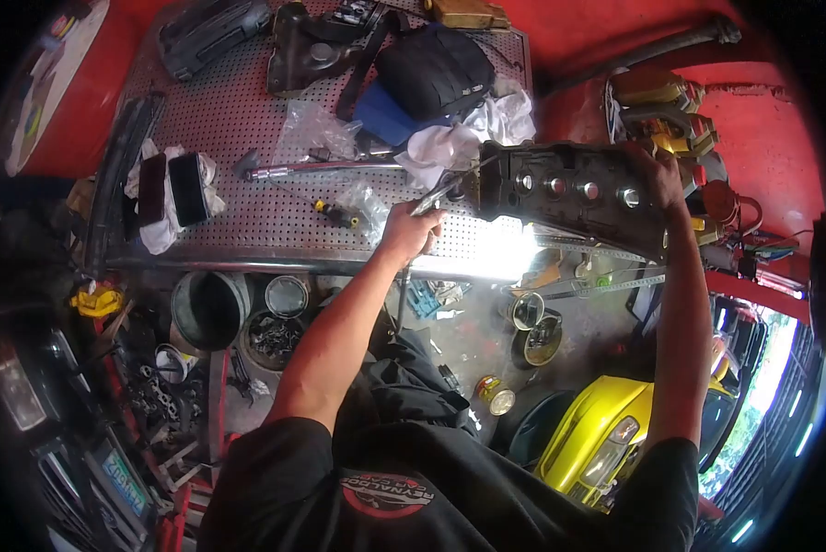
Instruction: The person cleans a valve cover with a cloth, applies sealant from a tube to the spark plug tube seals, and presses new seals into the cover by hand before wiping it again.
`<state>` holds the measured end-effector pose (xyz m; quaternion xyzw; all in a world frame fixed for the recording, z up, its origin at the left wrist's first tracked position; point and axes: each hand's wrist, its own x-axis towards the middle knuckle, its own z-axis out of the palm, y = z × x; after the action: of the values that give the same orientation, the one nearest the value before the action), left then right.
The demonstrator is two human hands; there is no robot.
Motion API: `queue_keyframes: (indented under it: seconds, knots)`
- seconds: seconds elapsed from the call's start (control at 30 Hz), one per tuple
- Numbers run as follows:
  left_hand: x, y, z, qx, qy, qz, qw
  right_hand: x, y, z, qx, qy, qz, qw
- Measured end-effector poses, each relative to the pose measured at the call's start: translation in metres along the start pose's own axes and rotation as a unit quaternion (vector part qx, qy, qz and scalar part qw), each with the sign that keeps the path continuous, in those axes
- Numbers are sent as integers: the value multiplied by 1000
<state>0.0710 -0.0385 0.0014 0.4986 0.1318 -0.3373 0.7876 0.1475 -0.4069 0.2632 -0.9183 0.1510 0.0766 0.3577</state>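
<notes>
My right hand (pixel 666 177) grips the right end of a dark metal engine cover (pixel 574 190), which has a row of several round holes and is held up past the right part of the perforated metal bench (pixel 238 120). In my left hand (pixel 413 230) is a slim metal tool (pixel 436 196), its fingers closed round the handle and its tip near the cover's left end. A dark cord or hose hangs below that hand. White rags (pixel 440 152) lie just behind the tool.
On the bench are a black bag (pixel 434 72), a long-handled chrome tool (pixel 330 167), two phones (pixel 189 189) on a cloth and plastic bags. Below stand a bucket (pixel 210 308), cans and a bowl of small parts (pixel 275 339). A yellow car part (pixel 597 428) is at lower right.
</notes>
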Motion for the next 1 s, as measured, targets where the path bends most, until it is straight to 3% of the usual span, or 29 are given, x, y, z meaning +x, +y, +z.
queue_keyframes:
  seconds: [0.07,0.13,0.2,0.3,0.37,0.4,0.43,0.5,0.6,0.7,0.73,0.83,0.87,0.97,1.0]
  knots:
    - [-8,0,-4,36,-18,-12,999,4,8,-4,-9,0,-5,1000]
    - [-26,-6,-13,90,-26,-27,995,10,23,-10,-105,8,-98,990]
    - [-48,-11,-17,95,-19,-20,995,8,18,-10,-16,7,-20,1000]
    - [-69,-17,-12,114,-15,-5,993,9,23,-8,-58,4,-103,993]
    - [-76,-11,-7,145,-4,-23,989,4,15,-11,-37,2,-32,999]
    - [-70,-27,-8,213,33,49,975,2,15,-11,-33,16,5,999]
    - [-72,-34,-12,199,14,59,978,-3,9,-6,-23,19,-13,999]
    - [-109,16,5,85,-42,-4,995,-4,12,-4,-18,16,-78,997]
    - [-118,25,1,65,-55,-36,996,-13,4,-2,21,-4,-10,1000]
    - [-141,56,15,2,-131,-41,990,-18,0,-1,-27,-12,-42,999]
    - [-143,61,22,-15,-113,-40,993,-15,8,0,39,-28,-30,998]
    - [-146,69,30,31,-164,-13,986,-21,-5,2,-16,4,-26,1000]
    - [-144,66,32,84,-133,-25,987,-26,-13,4,-18,3,-24,1000]
    - [-152,68,43,36,-158,-41,986,-21,-8,6,-2,3,-48,999]
    - [-150,63,46,48,-122,-25,991,-21,-5,6,7,-5,-43,999]
